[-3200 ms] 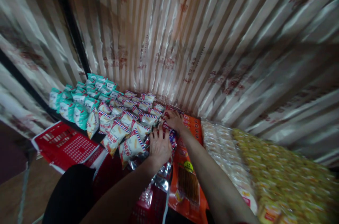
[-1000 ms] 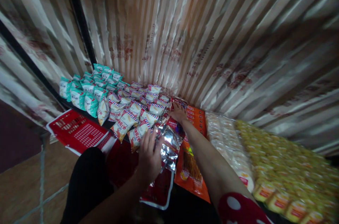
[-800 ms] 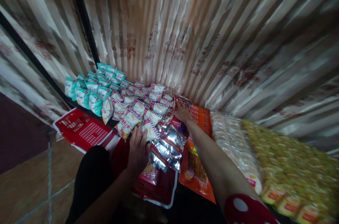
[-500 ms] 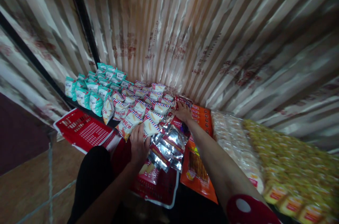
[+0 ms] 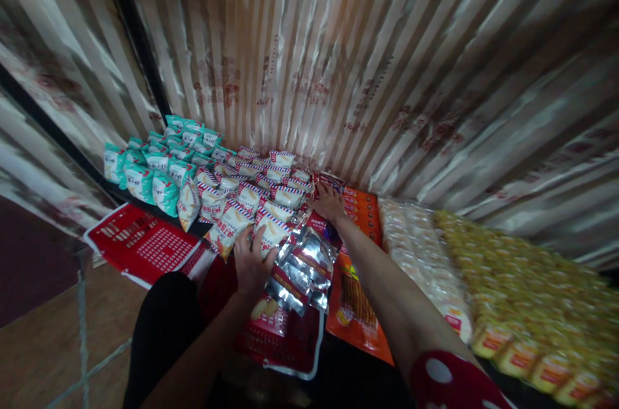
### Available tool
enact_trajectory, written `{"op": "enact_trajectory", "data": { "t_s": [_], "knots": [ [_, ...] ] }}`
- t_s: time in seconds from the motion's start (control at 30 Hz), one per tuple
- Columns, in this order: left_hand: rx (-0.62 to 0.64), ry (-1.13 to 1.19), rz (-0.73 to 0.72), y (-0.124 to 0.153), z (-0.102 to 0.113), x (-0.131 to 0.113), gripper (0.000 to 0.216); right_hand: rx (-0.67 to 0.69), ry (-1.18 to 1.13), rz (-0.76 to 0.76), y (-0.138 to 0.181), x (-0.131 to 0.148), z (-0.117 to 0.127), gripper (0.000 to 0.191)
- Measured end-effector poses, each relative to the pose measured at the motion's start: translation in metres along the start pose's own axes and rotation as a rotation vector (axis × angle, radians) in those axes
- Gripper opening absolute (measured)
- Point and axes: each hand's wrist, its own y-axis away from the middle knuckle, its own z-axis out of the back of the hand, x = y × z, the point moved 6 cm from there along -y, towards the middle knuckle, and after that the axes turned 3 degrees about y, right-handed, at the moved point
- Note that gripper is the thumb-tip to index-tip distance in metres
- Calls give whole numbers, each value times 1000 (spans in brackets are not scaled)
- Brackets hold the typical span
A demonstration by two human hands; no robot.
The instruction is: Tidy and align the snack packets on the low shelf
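My left hand [image 5: 250,260] rests with spread fingers on the front of a heap of white snack packets with red-and-blue striped edges [image 5: 249,199]. Beside it lies a pile of silver foil packets with red labels [image 5: 302,264], touching its right side. My right hand [image 5: 329,201] reaches to the back of the shelf, fingers down on red packets [image 5: 329,182] next to the curtain; what it grips, if anything, is hidden. Orange flat packs [image 5: 358,306] lie under my right forearm.
Teal packets [image 5: 155,167] fill the left end of the shelf. Pale wrapped cakes [image 5: 416,254] and yellow packets [image 5: 522,286] run to the right. A red plastic basket [image 5: 140,244] hangs low at left, another [image 5: 290,338] below my hands. A striped curtain [image 5: 362,60] backs the shelf.
My left hand has slid left off the silver foil packets onto the striped white packets. My right hand has stayed at the back of the shelf.
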Motion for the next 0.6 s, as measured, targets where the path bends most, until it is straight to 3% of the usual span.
{"op": "enact_trajectory", "data": {
  "t_s": [0.23, 0.6],
  "knots": [
    [19, 94, -71, 9, 8, 0, 51, 21, 23, 3, 1, 4, 3, 73],
    [7, 139, -51, 20, 8, 5, 43, 64, 80, -46, -4, 4, 3, 79]
  ]
}}
